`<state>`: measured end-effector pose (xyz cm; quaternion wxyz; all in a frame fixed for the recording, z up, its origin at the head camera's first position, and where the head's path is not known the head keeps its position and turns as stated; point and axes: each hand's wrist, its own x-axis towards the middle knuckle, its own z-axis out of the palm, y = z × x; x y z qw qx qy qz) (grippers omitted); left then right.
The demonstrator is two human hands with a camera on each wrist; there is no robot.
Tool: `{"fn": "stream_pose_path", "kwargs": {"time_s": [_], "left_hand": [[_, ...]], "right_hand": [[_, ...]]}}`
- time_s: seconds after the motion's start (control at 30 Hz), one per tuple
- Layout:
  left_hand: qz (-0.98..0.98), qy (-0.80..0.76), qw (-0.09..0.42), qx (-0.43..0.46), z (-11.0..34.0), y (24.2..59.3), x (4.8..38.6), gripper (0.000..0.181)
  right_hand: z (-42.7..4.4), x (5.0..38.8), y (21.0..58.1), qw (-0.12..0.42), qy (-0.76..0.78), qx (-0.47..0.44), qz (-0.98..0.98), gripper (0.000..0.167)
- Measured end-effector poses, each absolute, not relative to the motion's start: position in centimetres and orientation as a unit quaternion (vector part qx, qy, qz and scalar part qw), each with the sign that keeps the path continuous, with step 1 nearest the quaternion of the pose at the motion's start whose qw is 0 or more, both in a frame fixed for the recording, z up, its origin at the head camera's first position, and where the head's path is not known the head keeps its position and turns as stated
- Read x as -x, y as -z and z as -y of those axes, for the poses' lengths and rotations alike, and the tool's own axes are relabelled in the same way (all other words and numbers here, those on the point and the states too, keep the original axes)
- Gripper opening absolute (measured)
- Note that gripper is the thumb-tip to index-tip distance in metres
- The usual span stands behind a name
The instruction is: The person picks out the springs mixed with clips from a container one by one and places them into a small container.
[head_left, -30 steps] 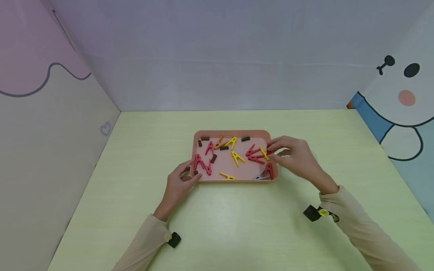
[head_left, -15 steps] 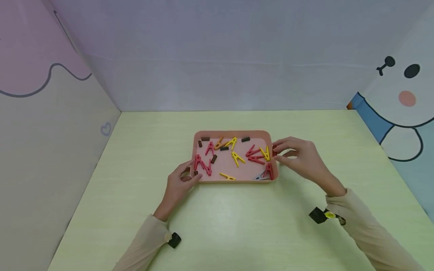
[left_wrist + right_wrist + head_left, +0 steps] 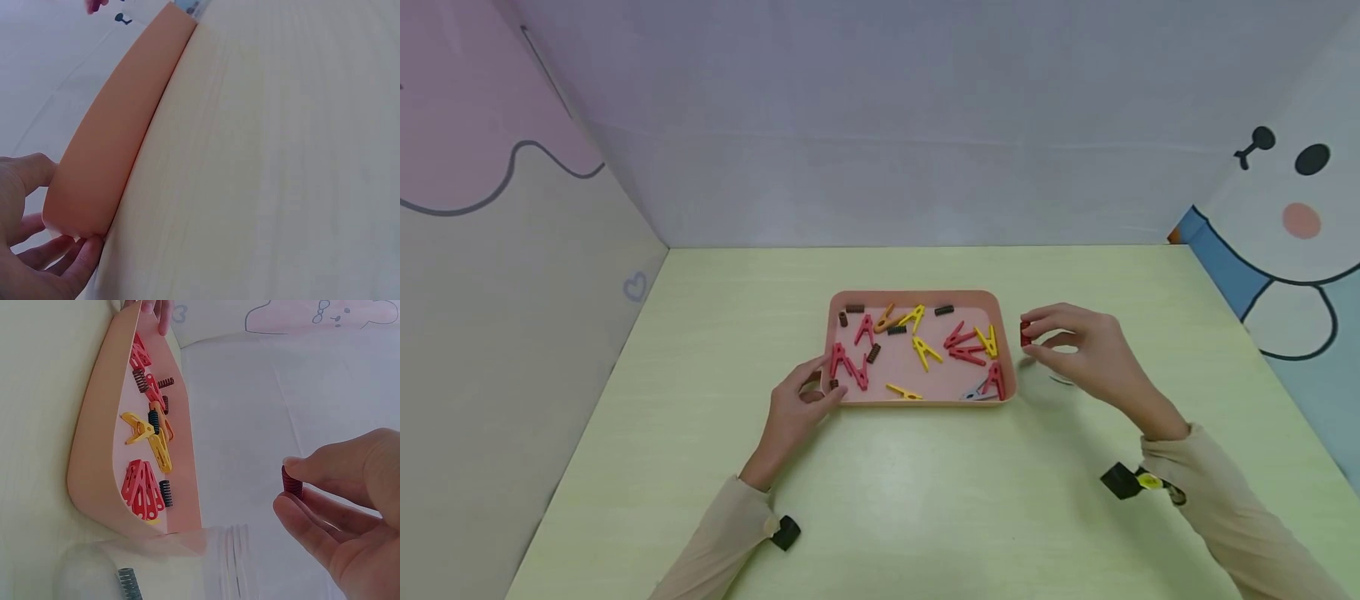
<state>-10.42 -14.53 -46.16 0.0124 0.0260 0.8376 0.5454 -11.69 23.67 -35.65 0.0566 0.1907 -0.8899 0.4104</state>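
Observation:
A pink tray (image 3: pixel 925 403) holds several red clips (image 3: pixel 865 329), yellow clips (image 3: pixel 926 353), an orange clip (image 3: pixel 886 317), a grey clip (image 3: pixel 976 392) and dark coil springs (image 3: pixel 943 310). My left hand (image 3: pixel 801 404) grips the tray's near left corner; in the left wrist view its fingers (image 3: pixel 81 262) curl under the tray wall (image 3: pixel 112 137). To the right of the tray, my right hand (image 3: pixel 1078 350) pinches a dark red spring (image 3: pixel 292 482) between thumb and fingertips, raised above the table. Below it stands a clear jar (image 3: pixel 231 569), mostly covered by the hand in the head view.
One dark spring (image 3: pixel 130 584) shows in or through the clear jar. The pale wooden table (image 3: pixel 887 500) reaches back to a plain wall (image 3: pixel 925 125). Printed side walls (image 3: pixel 1300 292) flank it.
My right hand has moved right from above the tray's right edge, carrying the spring past the rim. The jar's edge now shows beneath it. My left hand stays on the tray corner.

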Motion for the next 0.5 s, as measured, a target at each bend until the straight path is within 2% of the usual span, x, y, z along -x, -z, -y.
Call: {"fn": "stream_pose_path", "kwargs": {"time_s": [0.5], "left_hand": [[-0.831, -0.554, 0.008, -0.035, 14.5, 46.2, 10.4, 0.058]], "right_hand": [[-25.0, 11.3, 35.7, 0.062, -0.414, -0.178, 0.89, 0.016]]}}
